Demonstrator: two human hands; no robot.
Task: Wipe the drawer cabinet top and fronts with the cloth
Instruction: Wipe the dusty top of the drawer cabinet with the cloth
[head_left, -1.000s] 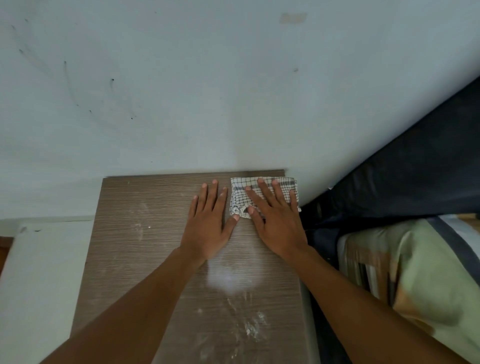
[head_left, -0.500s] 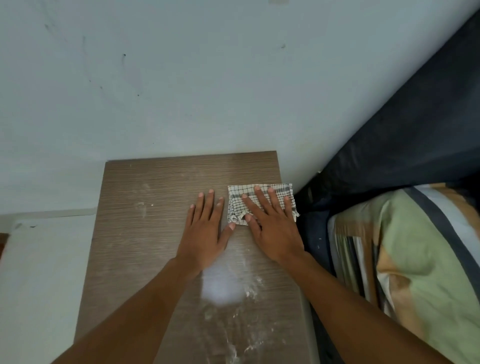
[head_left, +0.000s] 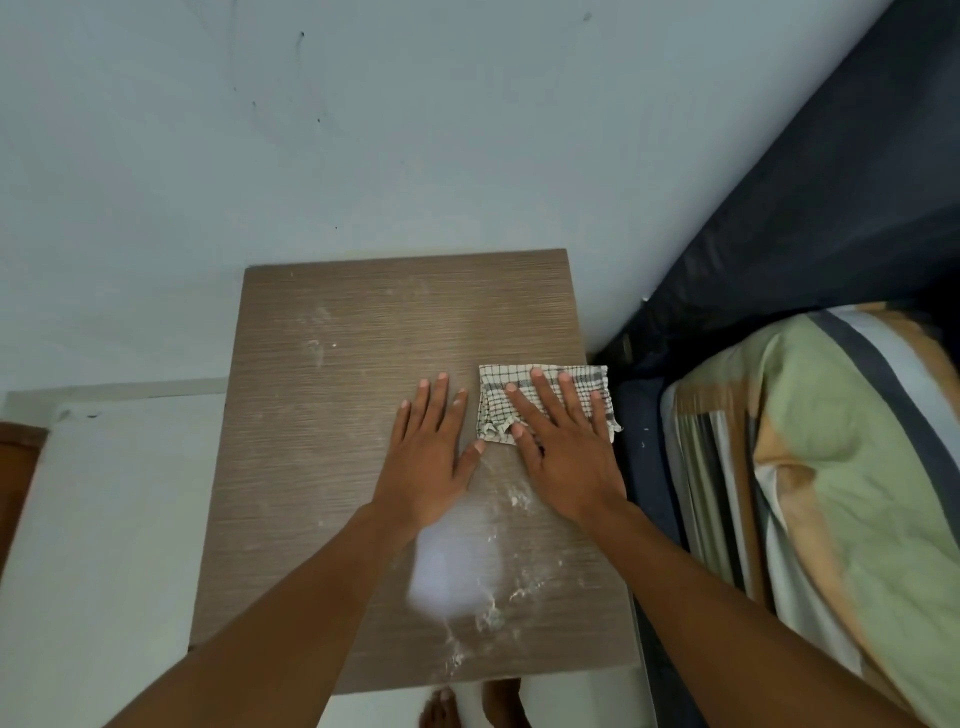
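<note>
The checked cloth (head_left: 491, 415) lay folded flat on the drawer cabinet top (head_left: 322, 467), toward 2 o'clock by its right edge. The right grip (head_left: 566, 457) pressed down on it with straight, spread fingers, curled round nothing. The left grip (head_left: 426, 467) lay flat and open on bare wood just beside the cloth at 9 o'clock, thumb tip touching its corner. White dust smears (head_left: 488, 618) marked the wood-grain top toward 5 o'clock. A pale wall (head_left: 363, 130) stood at 12 o'clock, and a striped pillow (head_left: 857, 467) at 3 o'clock.
</note>
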